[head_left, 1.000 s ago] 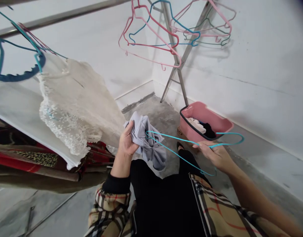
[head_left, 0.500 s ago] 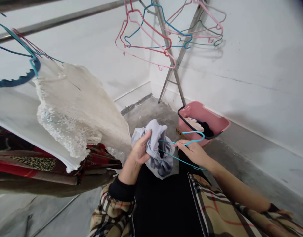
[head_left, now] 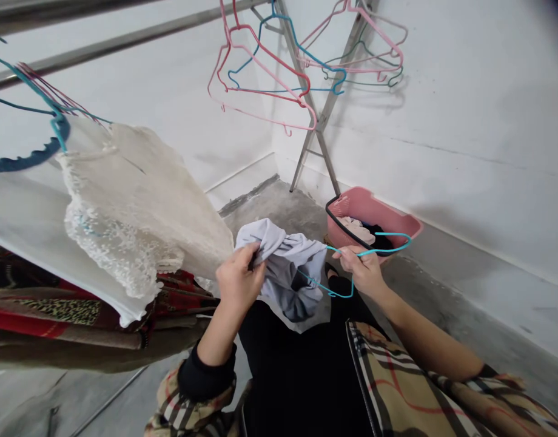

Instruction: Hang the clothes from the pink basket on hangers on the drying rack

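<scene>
Bunched over my lap is a light grey-lavender garment (head_left: 297, 255); its exact kind is hidden by the folds. My left hand (head_left: 241, 272) is closed on its left edge, thumb and fingers pinching the cloth. On the other side, my right hand (head_left: 363, 270) grips a light blue clothes hanger (head_left: 342, 295) near its neck. The hanger's hook points right, away from the garment. One arm of the hanger runs into the cloth, where its end is out of sight, while its other corner shows below my right hand.
A pink laundry basket (head_left: 374, 209) with clothes in it stands against the wall. Several hangers, among them a red hanger (head_left: 272, 94), dangle from a metal rack (head_left: 124, 44). At left hang a cream lace garment (head_left: 156, 182) and dark red patterned cloth (head_left: 56, 309).
My left hand has turned over and now pinches the garment's left edge. My right hand and the hanger have shifted right, and the cloth is stretched toward the hanger.
</scene>
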A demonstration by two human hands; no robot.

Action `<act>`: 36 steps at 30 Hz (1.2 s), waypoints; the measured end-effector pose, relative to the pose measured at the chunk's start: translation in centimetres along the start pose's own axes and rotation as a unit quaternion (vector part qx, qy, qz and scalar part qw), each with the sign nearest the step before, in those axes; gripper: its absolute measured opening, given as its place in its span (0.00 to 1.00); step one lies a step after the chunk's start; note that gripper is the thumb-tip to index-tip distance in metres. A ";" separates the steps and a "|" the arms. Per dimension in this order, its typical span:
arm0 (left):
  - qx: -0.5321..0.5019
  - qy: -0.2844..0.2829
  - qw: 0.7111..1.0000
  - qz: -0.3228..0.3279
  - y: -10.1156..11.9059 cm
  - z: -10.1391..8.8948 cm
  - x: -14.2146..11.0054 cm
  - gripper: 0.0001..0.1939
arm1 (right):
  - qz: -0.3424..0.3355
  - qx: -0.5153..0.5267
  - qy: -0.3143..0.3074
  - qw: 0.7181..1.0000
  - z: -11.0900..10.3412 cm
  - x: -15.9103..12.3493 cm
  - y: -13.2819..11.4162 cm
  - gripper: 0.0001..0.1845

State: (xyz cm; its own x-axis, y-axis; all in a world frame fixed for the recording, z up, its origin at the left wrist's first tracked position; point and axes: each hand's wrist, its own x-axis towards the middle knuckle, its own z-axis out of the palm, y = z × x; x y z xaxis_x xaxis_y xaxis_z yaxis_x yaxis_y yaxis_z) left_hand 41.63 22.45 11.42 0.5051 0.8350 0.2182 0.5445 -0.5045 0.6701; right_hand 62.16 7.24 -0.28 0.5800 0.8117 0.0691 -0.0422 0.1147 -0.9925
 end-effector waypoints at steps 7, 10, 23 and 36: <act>0.275 -0.015 0.926 0.257 1.2 -1.4 1.7 0.19 | -0.049 -0.092 -0.048 0.993 0.6 1.2 -3.0 0.25; 0.277 -0.103 0.916 0.272 0.6 -1.6 2.3 0.14 | -0.083 -0.125 -0.071 0.986 0.7 2.2 -3.8 0.25; 0.264 0.060 0.934 0.231 0.0 -3.4 1.7 0.12 | 0.025 -0.239 -0.015 0.971 2.3 -1.6 2.2 0.13; 0.224 0.098 0.935 0.257 -1.8 -5.4 0.5 0.11 | 0.237 -0.134 -0.053 0.961 2.0 1.8 6.1 0.15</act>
State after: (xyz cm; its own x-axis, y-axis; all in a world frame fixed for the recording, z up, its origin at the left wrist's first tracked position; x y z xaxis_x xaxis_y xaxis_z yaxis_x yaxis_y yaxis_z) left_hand 37.26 24.93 14.17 0.6691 0.4592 0.5844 0.5119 -0.8548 0.0856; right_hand 61.35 10.53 -6.04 0.4602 0.7920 -0.4012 -0.0609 -0.4227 -0.9042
